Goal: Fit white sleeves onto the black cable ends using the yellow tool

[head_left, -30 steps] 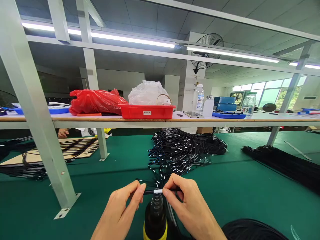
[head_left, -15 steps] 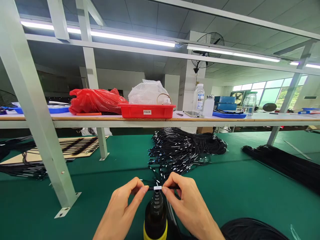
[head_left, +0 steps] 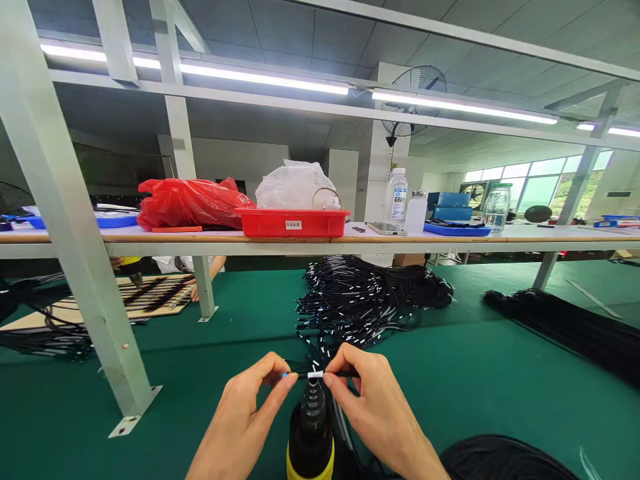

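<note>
My left hand (head_left: 247, 410) pinches one end of a thin black cable (head_left: 303, 376) between thumb and forefinger; a small blue tip shows at the fingers. On the other side of a short white sleeve (head_left: 315, 375), my right hand (head_left: 377, 400) pinches the same cable. The cable runs level between both hands. Directly beneath the sleeve stands a black and yellow heat gun (head_left: 311, 433), its ringed nozzle pointing up. Behind my hands lies a large heap of black cables (head_left: 360, 293) with white and blue ends.
A steel post (head_left: 95, 267) rises at left. Across the bench runs a shelf (head_left: 300, 247) bearing a red bin (head_left: 295, 223), a red bag (head_left: 193, 203) and bottles. More black cables (head_left: 565, 333) lie at right. A co-worker's hand (head_left: 195, 290) is by a board (head_left: 165, 303) at back left.
A co-worker's hands and a black and yellow tool have appeared over the board at back left. A blue tip now shows at my left fingers. My hands stay almost in place.
</note>
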A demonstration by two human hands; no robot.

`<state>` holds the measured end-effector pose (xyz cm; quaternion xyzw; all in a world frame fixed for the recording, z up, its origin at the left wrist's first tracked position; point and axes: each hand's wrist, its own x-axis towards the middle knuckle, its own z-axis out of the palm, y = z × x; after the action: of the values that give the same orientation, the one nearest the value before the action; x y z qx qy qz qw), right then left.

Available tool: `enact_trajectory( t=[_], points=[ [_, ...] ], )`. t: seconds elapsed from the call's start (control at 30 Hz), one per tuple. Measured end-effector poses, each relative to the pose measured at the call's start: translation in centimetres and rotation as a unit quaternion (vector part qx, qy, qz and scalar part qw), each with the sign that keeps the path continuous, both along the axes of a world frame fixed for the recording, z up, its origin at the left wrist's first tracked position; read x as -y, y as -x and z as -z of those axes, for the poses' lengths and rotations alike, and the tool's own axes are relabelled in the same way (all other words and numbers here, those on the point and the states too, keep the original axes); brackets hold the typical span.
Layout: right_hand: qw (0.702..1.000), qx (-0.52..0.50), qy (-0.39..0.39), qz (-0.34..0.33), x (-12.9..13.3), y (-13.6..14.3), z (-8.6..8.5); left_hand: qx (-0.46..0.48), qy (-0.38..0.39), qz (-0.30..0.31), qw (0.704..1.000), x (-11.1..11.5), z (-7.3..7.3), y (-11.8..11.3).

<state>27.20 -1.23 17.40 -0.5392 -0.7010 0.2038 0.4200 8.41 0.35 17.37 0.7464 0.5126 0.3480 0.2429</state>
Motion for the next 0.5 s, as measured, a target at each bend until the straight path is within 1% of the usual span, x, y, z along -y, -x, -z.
enact_trajectory(
  t=[0.2, 0.3, 0.4, 0.5],
  points=[
    [1.0, 0.003, -0.002, -0.004, 0.12, -0.44, 0.4, 0.012, -0.022, -0.003, 1.0, 0.32, -0.32, 0.16],
    [1.0, 0.006, -0.011, -0.014, 0.24, -0.51, 0.35, -0.008, -0.031, -0.012, 0.999, 0.29, -0.32, 0.3],
    [0.999, 0.002, -0.022, -0.025, 0.38, -0.41, 0.11, -0.039, -0.053, -0.015, 0.998, -0.04, 0.06, 0.52],
    [0.999, 0.001, -0.023, -0.024, 0.42, -0.29, -0.05, -0.044, -0.078, -0.004, 0.996, -0.34, 0.6, 0.72]
  ],
)
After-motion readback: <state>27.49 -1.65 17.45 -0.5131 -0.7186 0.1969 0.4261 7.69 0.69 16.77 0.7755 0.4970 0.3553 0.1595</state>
